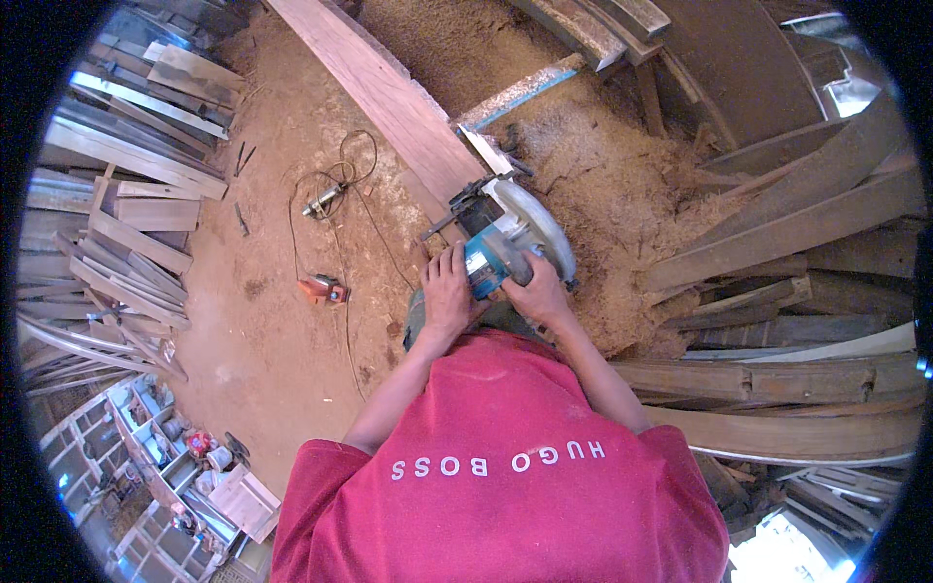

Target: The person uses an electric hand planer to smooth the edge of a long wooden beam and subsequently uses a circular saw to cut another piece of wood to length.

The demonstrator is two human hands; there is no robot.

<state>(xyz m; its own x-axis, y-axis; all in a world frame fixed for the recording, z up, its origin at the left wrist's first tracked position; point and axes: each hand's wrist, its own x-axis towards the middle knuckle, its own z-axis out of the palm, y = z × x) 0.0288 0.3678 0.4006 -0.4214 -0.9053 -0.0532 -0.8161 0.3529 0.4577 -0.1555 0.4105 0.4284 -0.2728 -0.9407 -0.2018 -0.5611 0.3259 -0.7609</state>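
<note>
Nearest is the back of a red shirt (486, 408), with both forearms reaching out past it. Near left there's a sectioned box (148, 428) of jumbled odds and ends; I can make out a red item (199, 444), but the rest is too small to tell.

The left hand (447, 287) is cupped over the left end of the blue motor housing on a circular saw (501, 248), fingers a bit spread. The right hand (535, 290) is curled snugly round the saw's handle, though some of its fingertips are hidden. The saw's just past the shirt, at the near end of a long plank (403, 112). Its nose points far and a little left, long axis roughly along the plank, motor sticking out left. The guard covers the blade, so no view of that.

Left of the saw, an orange tool (323, 289) lies on the dusty floor (253, 330), with a corded silver tool (324, 199) a bit farther out. The plank's far end is cut off at the top edge. Far left is a lumber stack (146, 160), its outer ends lost in the dark rim.
</note>
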